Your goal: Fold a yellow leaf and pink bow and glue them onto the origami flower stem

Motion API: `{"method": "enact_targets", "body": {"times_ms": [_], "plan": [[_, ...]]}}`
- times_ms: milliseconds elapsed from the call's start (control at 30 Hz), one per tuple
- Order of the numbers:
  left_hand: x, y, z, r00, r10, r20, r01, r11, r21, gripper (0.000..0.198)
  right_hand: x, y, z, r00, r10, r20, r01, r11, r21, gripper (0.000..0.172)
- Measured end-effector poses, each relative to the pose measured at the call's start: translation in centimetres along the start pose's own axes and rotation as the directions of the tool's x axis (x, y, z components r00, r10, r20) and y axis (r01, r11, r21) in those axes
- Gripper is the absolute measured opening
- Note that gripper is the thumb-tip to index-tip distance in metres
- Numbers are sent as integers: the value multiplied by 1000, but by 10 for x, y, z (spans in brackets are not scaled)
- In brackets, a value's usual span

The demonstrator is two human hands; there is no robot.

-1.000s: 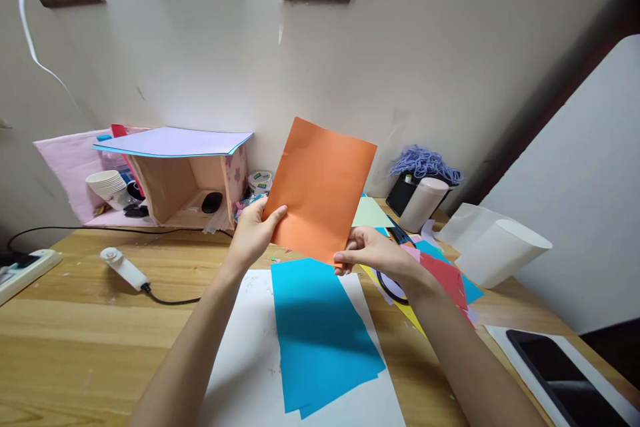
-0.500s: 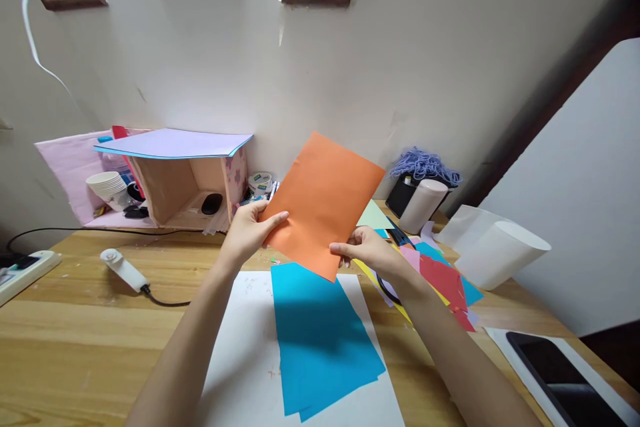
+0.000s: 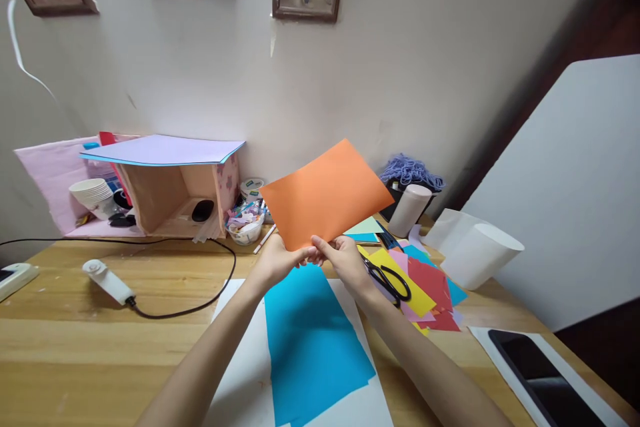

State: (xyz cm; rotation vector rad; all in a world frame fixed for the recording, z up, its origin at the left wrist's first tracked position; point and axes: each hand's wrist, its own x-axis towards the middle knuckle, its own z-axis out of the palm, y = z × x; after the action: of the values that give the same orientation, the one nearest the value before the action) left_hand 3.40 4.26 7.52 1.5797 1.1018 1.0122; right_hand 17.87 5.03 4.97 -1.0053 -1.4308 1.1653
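An orange sheet of paper (image 3: 327, 193) is held up in the air, tilted. My left hand (image 3: 286, 259) pinches its lower edge with the thumb in front. Right beside it, my right hand (image 3: 343, 257) grips the same edge, so the two hands nearly touch. Beneath them a blue sheet (image 3: 313, 340) lies on a white sheet (image 3: 237, 347) on the wooden table. The fingers behind the orange paper are mostly hidden.
Black scissors (image 3: 395, 283) lie on coloured paper scraps (image 3: 433, 280) to the right. Farther right are a rolled white sheet (image 3: 485, 257) and a phone (image 3: 530, 360). At the left stand a pink box (image 3: 173, 197) and a white corded device (image 3: 107, 282).
The orange sheet has turned clockwise to a wider, sideways pose. My hands have come together at its lower edge. The view has shifted slightly, and the scissors now show more fully.
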Motion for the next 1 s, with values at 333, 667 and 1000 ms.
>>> {"method": "enact_targets", "body": {"times_ms": [333,667,1000], "plan": [[2,0,-29,996,-91,14,90,992,87,31,22,-7,-53,991,17,-132,-20,1000,-24,50],[6,-4,-26,985,-158,-72,166,977,133,31,26,-5,-66,972,-50,-231,78,990,116,38],[4,-1,-9,991,-101,-89,118,971,207,35,7,-5,-18,992,-56,110,72,986,-149,28]]}}
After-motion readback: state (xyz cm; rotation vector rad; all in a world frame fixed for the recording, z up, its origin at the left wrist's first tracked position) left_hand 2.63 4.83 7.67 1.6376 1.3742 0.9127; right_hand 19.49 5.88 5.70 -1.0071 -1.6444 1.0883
